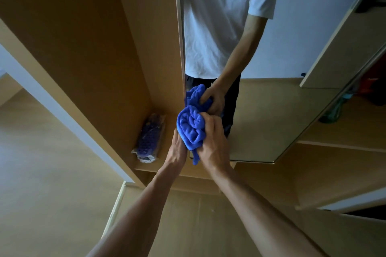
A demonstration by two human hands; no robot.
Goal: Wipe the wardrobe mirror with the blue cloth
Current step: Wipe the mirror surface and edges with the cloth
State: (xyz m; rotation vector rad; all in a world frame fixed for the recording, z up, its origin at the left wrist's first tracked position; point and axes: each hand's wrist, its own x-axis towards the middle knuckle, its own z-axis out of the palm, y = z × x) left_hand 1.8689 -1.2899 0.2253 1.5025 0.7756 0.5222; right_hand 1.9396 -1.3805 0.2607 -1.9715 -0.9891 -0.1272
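Pale wooden wardrobe panels frame the scene, with the wardrobe mirror point(265, 115) set among them. The blue cloth point(190, 126) is bunched into a thick wad low on the glass, right at its left edge, where it seems to meet its own reflection, so I judge it to be touching or almost touching the mirror.

The right hand point(211, 142) grips the wad from the right, its fingers curled over the folds, and a tail of cloth hangs below the fist. The left hand point(177, 148) rests against the wad's lower left side. Its fingers are hidden behind the fabric, so I cannot tell whether it grips or only steadies. The cloth sits above and between the two hands, mostly ahead of the right knuckles.

To wipe well, the wad should probably be flattened so a broad face meets the glass instead of a lump. Press evenly with one hand and work in overlapping passes from this left edge across and upward, since most of the mirror lies up and to the right.

Just left of the hands, a wrapped purple item point(149, 137) lies on a wardrobe shelf point(165, 165).
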